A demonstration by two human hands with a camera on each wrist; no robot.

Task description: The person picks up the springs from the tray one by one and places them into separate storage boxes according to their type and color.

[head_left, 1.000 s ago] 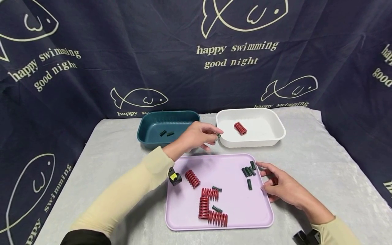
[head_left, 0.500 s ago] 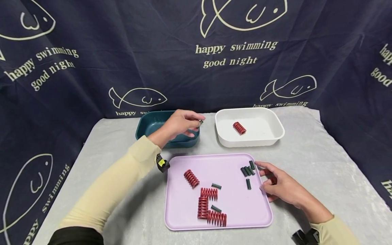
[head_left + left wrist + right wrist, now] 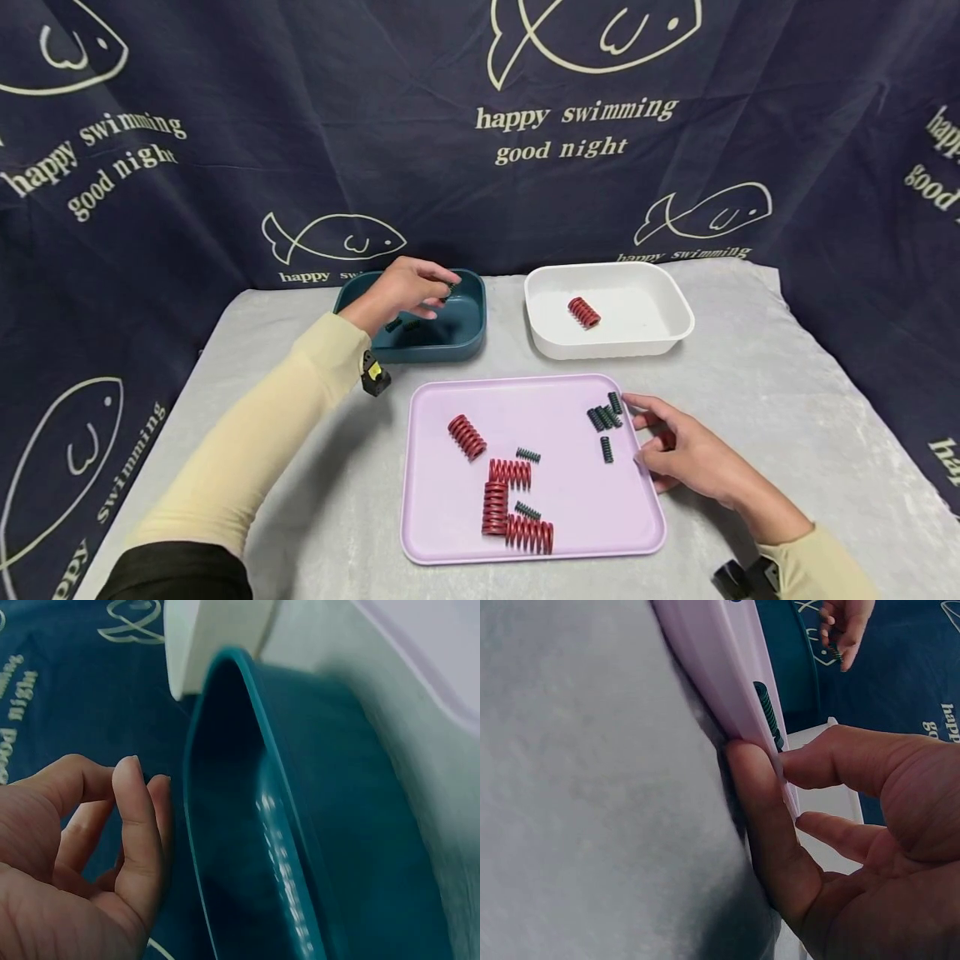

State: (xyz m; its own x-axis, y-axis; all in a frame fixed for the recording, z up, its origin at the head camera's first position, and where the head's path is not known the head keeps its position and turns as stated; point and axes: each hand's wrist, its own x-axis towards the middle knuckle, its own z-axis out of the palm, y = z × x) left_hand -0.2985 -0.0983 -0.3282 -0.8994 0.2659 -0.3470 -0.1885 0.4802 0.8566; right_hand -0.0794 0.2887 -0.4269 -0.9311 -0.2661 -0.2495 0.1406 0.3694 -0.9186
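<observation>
The small green spring [image 3: 450, 292] is in your left hand [image 3: 405, 292], left of centre in the frame, pinched between thumb and fingertips above the teal bin [image 3: 435, 354]. From the head view its long axis slants from upper right to lower left, partly covered by your fingers; the left wrist view doesn't show it clearly. What matters most, I judge, is that it sits over the bin's interior, inside the right rim, with your left hand much the nearer. Two dark springs [image 3: 412, 324] lie in the bin, below your hand.

To the right, a strip of bench [image 3: 504, 333] leaves sideways room before the white bin [image 3: 609, 344], which holds one red spring [image 3: 583, 312]. Nearer you, the lilac tray [image 3: 585, 525] fills lower centre, its top edge just below the bins. It carries four red springs [image 3: 495, 508] and more green springs [image 3: 607, 450], mostly grouped upper right. Your right hand [image 3: 690, 450] holds the tray's right rim with bent fingers and thumb, well apart from your left.
</observation>
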